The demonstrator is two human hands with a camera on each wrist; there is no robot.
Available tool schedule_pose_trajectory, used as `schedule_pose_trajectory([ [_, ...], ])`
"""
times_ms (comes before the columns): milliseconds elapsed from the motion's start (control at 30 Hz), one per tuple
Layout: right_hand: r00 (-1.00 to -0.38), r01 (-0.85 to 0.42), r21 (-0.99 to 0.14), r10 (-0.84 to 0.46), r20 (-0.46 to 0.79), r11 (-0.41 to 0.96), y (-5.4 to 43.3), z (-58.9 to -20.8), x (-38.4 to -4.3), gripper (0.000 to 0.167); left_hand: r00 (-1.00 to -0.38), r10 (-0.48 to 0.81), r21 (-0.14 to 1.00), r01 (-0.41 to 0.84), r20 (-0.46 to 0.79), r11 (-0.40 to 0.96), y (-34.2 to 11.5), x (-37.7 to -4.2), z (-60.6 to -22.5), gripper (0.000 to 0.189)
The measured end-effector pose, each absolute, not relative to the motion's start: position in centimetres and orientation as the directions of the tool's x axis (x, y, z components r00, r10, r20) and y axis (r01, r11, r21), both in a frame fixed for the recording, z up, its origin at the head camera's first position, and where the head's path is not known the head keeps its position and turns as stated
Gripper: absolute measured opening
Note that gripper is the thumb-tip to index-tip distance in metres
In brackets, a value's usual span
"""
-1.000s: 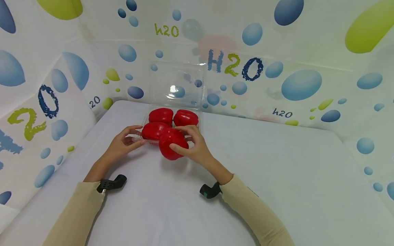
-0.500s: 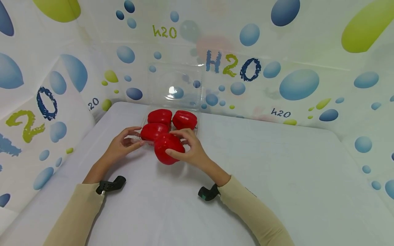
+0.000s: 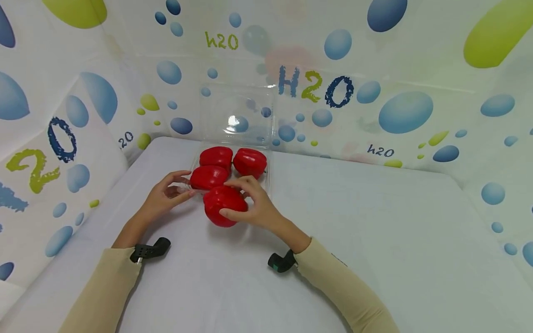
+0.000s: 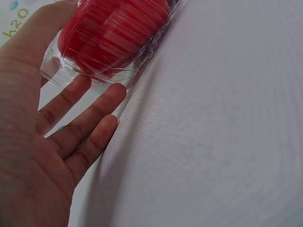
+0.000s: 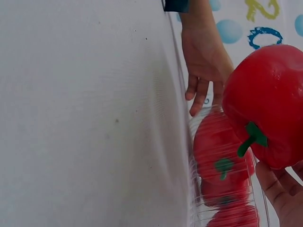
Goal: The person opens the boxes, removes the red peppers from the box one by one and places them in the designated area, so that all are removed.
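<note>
My right hand (image 3: 260,206) grips a red bell pepper (image 3: 218,213), thumb on the near side and fingers over the far side. The pepper hangs above the near edge of a clear plastic container (image 3: 268,172); its green stem shows in the right wrist view. Three more red bell peppers lie in the container: one at back left (image 3: 215,156), one at back right (image 3: 251,161), one at front left (image 3: 209,177). My left hand (image 3: 164,194) touches the container's left front corner with thumb and fingertips. In the left wrist view, its fingers (image 4: 80,127) are extended and loosely spread.
The container's transparent lid (image 3: 220,108) stands raised against the patterned backdrop (image 3: 416,55). A white cloth (image 3: 374,240) covers the table. Black wrist cameras sit at both cuffs, the left one (image 3: 151,249) and the right one (image 3: 282,261).
My right hand has drawn the bell pepper toward me and slightly left, away from the peppers in the container. The pepper has turned a little. The left hand stays at the container's corner.
</note>
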State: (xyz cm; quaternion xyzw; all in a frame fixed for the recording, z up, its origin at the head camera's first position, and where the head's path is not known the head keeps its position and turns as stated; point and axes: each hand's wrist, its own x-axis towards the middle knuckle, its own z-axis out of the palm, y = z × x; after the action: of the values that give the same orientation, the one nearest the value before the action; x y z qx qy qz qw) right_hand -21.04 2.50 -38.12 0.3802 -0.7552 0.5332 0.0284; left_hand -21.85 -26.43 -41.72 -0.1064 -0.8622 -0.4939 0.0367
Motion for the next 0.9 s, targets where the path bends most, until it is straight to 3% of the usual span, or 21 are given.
schedule_pose_trajectory([
  [333, -0.711, -0.558, -0.805, -0.615, 0.341, 0.199, 2.30, -37.99, -20.80, 0.062, -0.975, 0.147, 0.845, 0.217, 0.166, 0.488, -26.48, -21.85, -41.78, 0.064],
  [900, -0.624, -0.600, -0.758, -0.743, 0.243, 0.257, 2.16, -38.27, -20.44, 0.066, -0.971, 0.158, 0.843, 0.235, 0.180, 0.485, -26.46, -21.78, -41.70, 0.063],
])
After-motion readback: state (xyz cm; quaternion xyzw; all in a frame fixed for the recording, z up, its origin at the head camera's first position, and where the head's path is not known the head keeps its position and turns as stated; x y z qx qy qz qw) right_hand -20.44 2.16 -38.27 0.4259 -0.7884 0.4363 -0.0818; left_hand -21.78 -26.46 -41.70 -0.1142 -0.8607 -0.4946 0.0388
